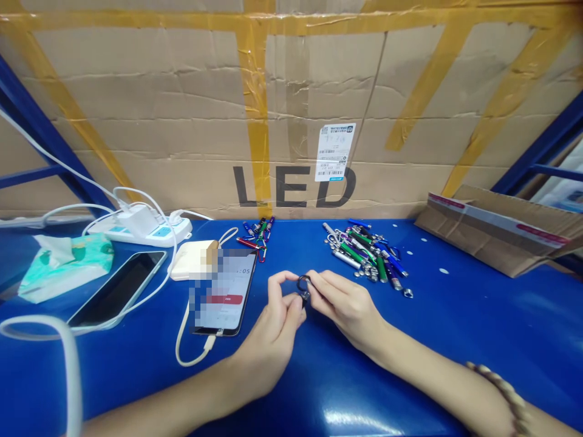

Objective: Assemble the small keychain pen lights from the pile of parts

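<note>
You have the dark ring [302, 277] between your two hands, over the near middle of the counter [437, 352]. The fingers of your left hand [277, 321] grip it from the left and at its lower end, where a small dark part [305, 297] sits by the thumb; the fingers of your right hand [348, 303] pinch it from the right. How that small part joins the ring is too fine to tell.

To work it well, let your left hand be the steady one, firm and low, and make the fine movements with your right thumb and forefinger. Leave the ring's opening in plain sight, and work over bare counter, apart from the heap of coloured tubes [380, 258] on the far right, where a dropped piece would be hard to pick out.

As for containers, the open cardboard box [483, 237] stands on the right; you cannot tell what lies inside. The tissue pack [82, 261] on the left has a white tissue [57, 250] poking from its top. The large carton [182, 121] along the far side is taped, its contents hidden.
</note>
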Demonstrator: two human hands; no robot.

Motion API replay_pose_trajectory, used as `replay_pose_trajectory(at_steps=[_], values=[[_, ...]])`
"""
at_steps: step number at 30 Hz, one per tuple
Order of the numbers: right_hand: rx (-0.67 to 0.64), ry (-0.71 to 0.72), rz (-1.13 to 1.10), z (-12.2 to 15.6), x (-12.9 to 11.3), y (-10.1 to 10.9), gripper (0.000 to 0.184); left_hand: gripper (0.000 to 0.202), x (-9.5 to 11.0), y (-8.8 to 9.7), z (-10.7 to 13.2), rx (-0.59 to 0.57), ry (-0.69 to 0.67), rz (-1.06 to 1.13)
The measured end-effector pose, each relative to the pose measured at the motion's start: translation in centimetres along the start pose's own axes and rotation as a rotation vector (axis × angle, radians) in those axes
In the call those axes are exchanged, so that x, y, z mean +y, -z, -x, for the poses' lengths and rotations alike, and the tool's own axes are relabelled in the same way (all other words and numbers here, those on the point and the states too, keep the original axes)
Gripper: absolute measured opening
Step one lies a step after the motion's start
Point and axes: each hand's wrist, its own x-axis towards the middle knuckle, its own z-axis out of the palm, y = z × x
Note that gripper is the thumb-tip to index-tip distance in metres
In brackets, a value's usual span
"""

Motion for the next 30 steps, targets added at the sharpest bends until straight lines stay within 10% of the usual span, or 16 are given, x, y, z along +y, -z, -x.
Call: replay_pose_trajectory(at_steps=[10, 15, 20, 30], values=[[-0.285, -0.601, 0.375, -1.0, 5.2, 2.5, 0.031, 0.022, -0.7, -0.3, -0.3, -0.092, 0.062, 0.106], [-0.242, -0.681, 0.479, -0.2, 7.4, 3.7, 0.028, 0.019, -0.2, 0.7, -0.9, -0.045, 0.010, 0.013], [-0.158, -0.502, -0.033, -1.2, 3.8, 2.8, 0.027, 0.016, -0.4, 1.2, -1.6, -0.011, -0.009, -0.012], [-0.143, -0.783, -0.876, -1.2, -0.2, 0.9, 0.033, 0.005, -0.8, 0.8, -1.1, 0.033, -0.077, -0.088]])
